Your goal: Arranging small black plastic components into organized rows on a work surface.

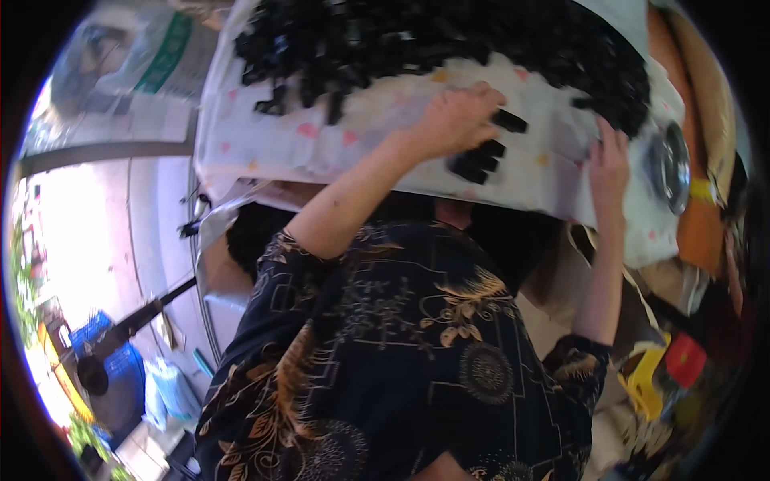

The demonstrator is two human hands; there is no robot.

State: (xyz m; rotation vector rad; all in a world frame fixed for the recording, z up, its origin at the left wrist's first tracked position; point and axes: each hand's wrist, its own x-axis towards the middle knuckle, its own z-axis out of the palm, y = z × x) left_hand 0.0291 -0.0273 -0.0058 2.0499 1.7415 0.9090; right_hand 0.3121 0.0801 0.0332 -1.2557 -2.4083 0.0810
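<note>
A large heap of small black pieces point(361, 48), too small and blurred for me to tell their kind, spreads over the far side of a table with a white patterned cover point(553, 172). My left hand point(461, 119) is over the middle of the table, its fingers curled at a short black strip-like piece point(510, 121) that sticks out to the right. Just below that hand lies a small group of similar black pieces point(475, 164), side by side. At the heap's right end, my right hand point(609, 160) reaches in with fingers stretched toward the pieces, touching or nearly touching them.
Near the table's right edge sits a round shiny metal dish point(672, 168). A clear plastic bag with a green band point(164, 52) is at the far left. Lower left are a black pole point(152, 313) and a blue basket point(108, 353); a yellow object point(644, 381) is at lower right.
</note>
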